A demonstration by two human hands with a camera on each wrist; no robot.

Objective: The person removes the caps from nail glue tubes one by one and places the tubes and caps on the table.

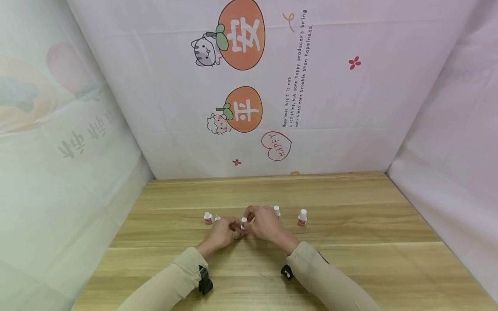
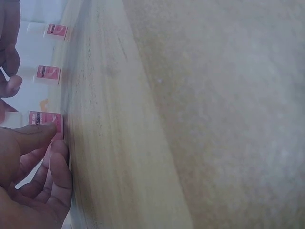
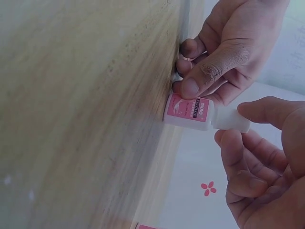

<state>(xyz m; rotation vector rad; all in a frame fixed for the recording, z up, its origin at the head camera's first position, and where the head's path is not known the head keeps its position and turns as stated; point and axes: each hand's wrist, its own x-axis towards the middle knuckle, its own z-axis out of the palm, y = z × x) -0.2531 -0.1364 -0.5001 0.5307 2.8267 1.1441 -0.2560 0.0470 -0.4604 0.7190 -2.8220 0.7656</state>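
A small white nail glue bottle (image 3: pixel 188 110) with a pink label stands upright on the table between both hands. My left hand (image 1: pixel 223 233) holds its body low down, the thumb lying over the label. At the white cap (image 3: pixel 231 119), my right hand (image 3: pixel 267 176) pinches with thumb and fingertips. The cap sits on the bottle. Left of the hands is a similar bottle (image 1: pixel 208 218), and another bottle (image 1: pixel 217 218) is partly hidden behind my left hand; how their tops are closed is too small to tell.
To the right stand two more white-capped bottles, one (image 1: pixel 276 211) just behind my right hand and one (image 1: pixel 302 217) farther out. The wooden table (image 1: pixel 350 259) meets a printed white cloth wall (image 1: pixel 330 142) at the back, with cloth walls on both sides.
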